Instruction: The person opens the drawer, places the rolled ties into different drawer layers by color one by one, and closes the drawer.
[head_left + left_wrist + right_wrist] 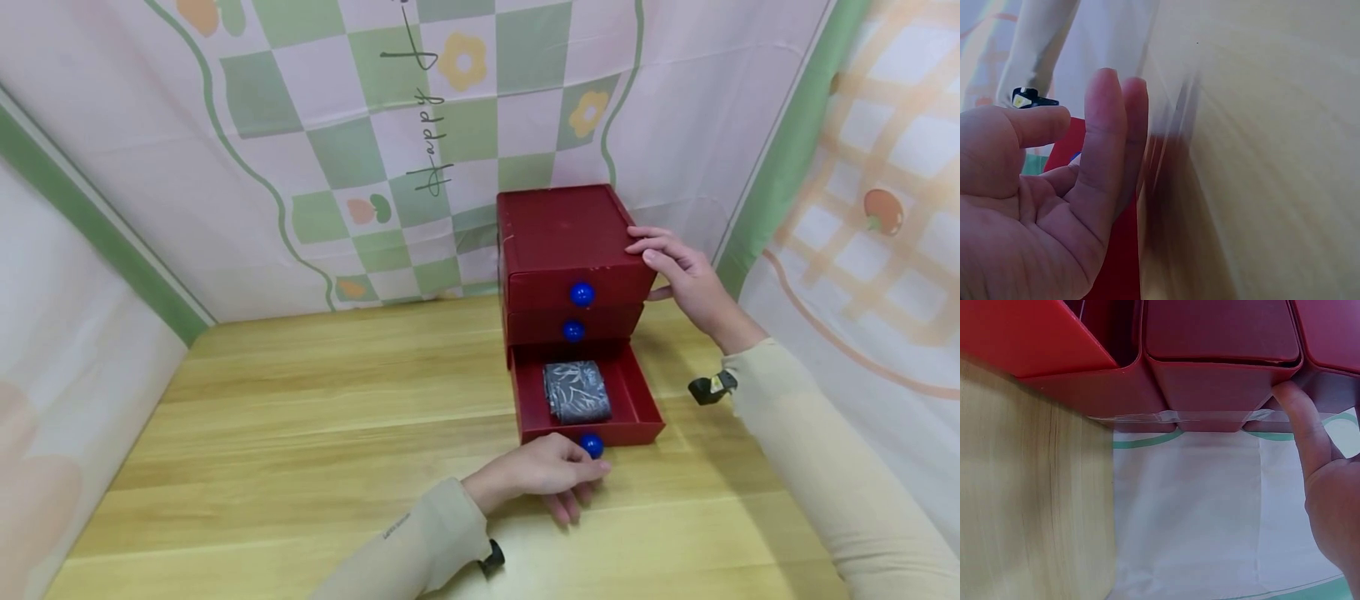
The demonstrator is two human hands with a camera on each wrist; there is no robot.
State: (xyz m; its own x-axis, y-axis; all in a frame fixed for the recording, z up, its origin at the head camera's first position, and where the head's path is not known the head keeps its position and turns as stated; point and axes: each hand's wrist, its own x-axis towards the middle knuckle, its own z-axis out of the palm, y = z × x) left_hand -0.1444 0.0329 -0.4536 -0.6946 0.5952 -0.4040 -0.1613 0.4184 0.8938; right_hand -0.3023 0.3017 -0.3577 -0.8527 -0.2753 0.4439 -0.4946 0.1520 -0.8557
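Observation:
A red three-drawer cabinet (566, 225) has its bottom drawer (647, 400) pulled out. Inside that drawer lies a folded dark grey cloth (577, 392) with a pale leaf pattern. My left hand (543, 468) is at the drawer's front, right beside its blue knob (592, 445). In the left wrist view two fingers (1104, 131) extend straight, and another finger bends near the knob, which is mostly hidden there. My right hand (686, 275) rests against the cabinet's right side, fingertips on the top edge; the right wrist view shows a finger (1304, 419) touching the side wall.
Two upper drawers, each with a blue knob (582, 294), are closed. The cabinet stands on a wooden table (337, 400) near a patterned curtain (405, 125) at the back. More patterned cloth (885, 150) hangs on the right. Clear tape (1210, 416) crosses the cabinet's side.

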